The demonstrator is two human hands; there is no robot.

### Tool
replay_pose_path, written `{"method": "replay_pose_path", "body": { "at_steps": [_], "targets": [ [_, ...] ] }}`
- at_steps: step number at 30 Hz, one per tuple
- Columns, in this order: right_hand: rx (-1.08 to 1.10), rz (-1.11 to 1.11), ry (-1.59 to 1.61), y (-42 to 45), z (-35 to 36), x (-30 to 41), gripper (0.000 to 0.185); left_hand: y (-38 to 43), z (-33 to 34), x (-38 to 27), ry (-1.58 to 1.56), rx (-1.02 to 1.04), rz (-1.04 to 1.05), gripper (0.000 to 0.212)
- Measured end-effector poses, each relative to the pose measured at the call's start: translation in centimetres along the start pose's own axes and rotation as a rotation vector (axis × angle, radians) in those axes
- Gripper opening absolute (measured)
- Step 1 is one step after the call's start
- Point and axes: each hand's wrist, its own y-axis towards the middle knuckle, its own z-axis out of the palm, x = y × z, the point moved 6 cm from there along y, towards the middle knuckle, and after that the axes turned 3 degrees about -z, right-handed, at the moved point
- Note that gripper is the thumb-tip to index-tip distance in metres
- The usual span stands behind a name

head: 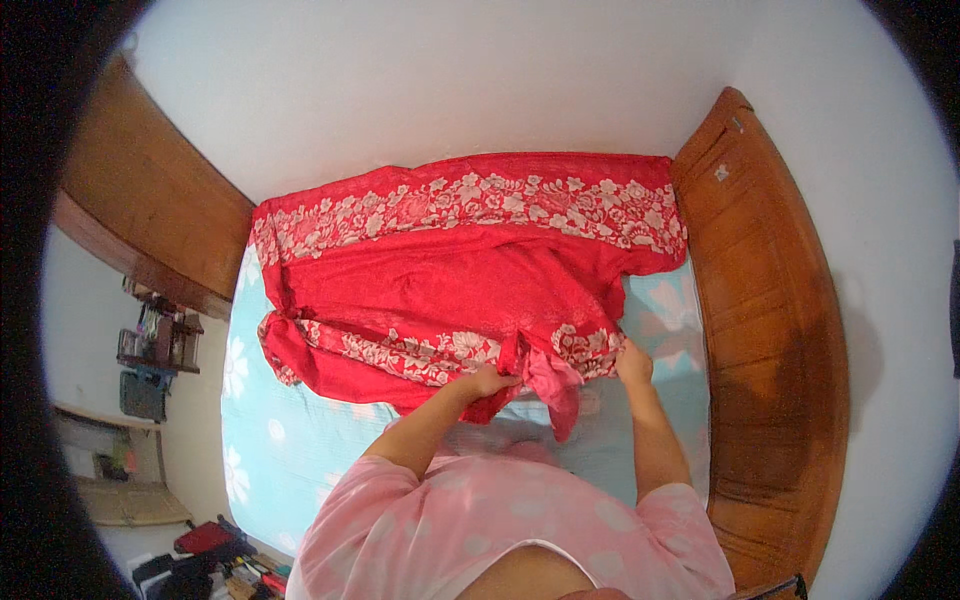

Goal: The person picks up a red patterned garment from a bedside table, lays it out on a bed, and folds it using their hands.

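Note:
A large red cloth (420, 277) with a pale floral border lies spread over a bed. Its far edge runs along the wall, and its left part is bunched and folded over. My left hand (491, 381) pinches the near edge of the cloth at the middle. My right hand (634, 363) grips a floral corner of it farther right. Between the two hands a pinkish-red flap of the fabric (553, 382) hangs down, showing what seems to be its paler reverse side. The fingertips of my right hand are partly hidden by the cloth.
Beneath the cloth is a light blue bed sheet (300, 457) with white flowers. A wooden headboard (765, 337) rises at the right, and a wooden cabinet (157, 180) stands at the left. Shelves with small items (157, 337) and assorted things (217, 562) are on the left.

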Motion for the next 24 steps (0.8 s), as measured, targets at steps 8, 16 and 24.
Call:
{"method": "replay_pose_path", "body": {
  "at_steps": [8,16,24],
  "targets": [
    [0.307,-0.122,-0.019,0.5,3.7,-2.1,0.035,5.9,1.9,0.6,-0.081,-0.077,0.239,0.058],
    [0.759,-0.086,0.917,0.4,10.6,9.9,0.055,10.8,-1.1,2.9,-0.503,-0.283,0.367,0.032],
    [-0.270,-0.274,-0.147,1.7,13.2,4.9,0.054,8.0,-0.4,-4.4,-0.395,-0.005,0.751,0.038]
  ]
}}
